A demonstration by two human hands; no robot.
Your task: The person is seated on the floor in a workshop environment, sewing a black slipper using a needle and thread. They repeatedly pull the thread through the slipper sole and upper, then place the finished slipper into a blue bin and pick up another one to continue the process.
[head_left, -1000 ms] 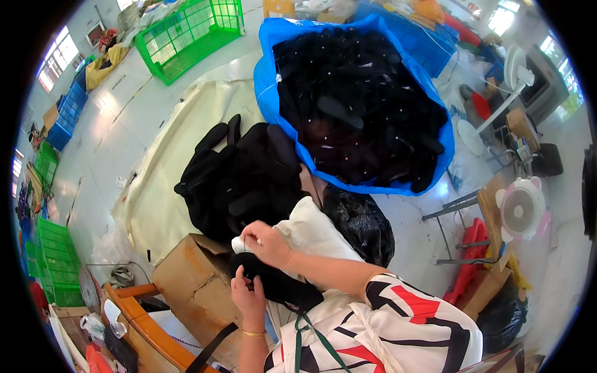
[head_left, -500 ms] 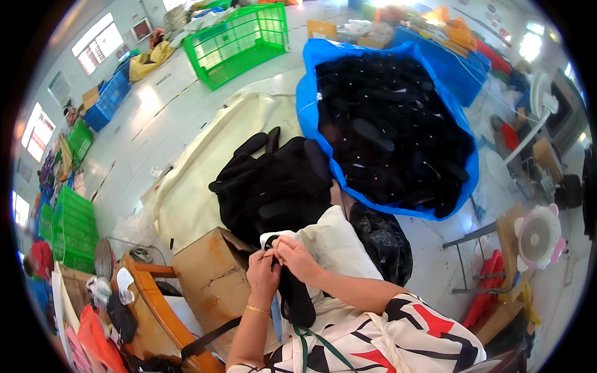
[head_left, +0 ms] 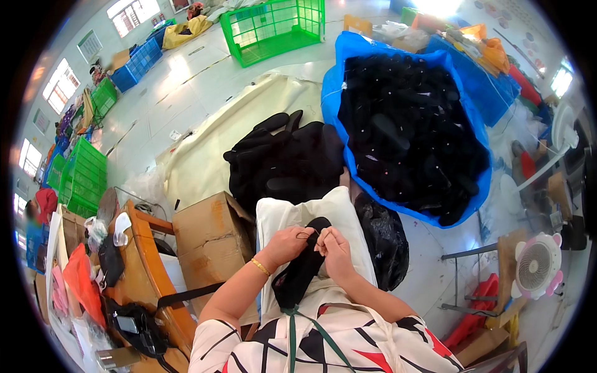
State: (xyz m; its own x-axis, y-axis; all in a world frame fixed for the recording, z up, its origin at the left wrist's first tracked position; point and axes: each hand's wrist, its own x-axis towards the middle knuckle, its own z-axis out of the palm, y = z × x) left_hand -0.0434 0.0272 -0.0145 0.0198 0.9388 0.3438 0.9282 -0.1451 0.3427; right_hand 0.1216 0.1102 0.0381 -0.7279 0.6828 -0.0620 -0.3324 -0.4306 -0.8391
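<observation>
A long black sock-like piece (head_left: 295, 277) with a rounded end lies across the white cushion (head_left: 273, 215) on my lap. My left hand (head_left: 288, 246) is closed on its left edge near the rounded end, and a thin dark strand loops at the fingertips. On the other side, my right hand (head_left: 336, 251) is pinched shut close against the piece's edge; whatever its fingers hold is too small to make out. Just beyond the cushion, a heap of similar black pieces (head_left: 286, 158) rests on a cream sheet (head_left: 205, 149).
A big blue bag (head_left: 333, 93) full of black pieces stands ahead right, with a black plastic bag (head_left: 385, 242) below it. At my left are a cardboard box (head_left: 208, 233) and a wooden chair (head_left: 149, 261). A small fan (head_left: 538, 266) stands right; a green crate (head_left: 242, 34) lies farther off.
My hands have moved apart and lower, to either side of the black piece, whose rounded end now shows on the cushion. The whole view has shifted slightly.
</observation>
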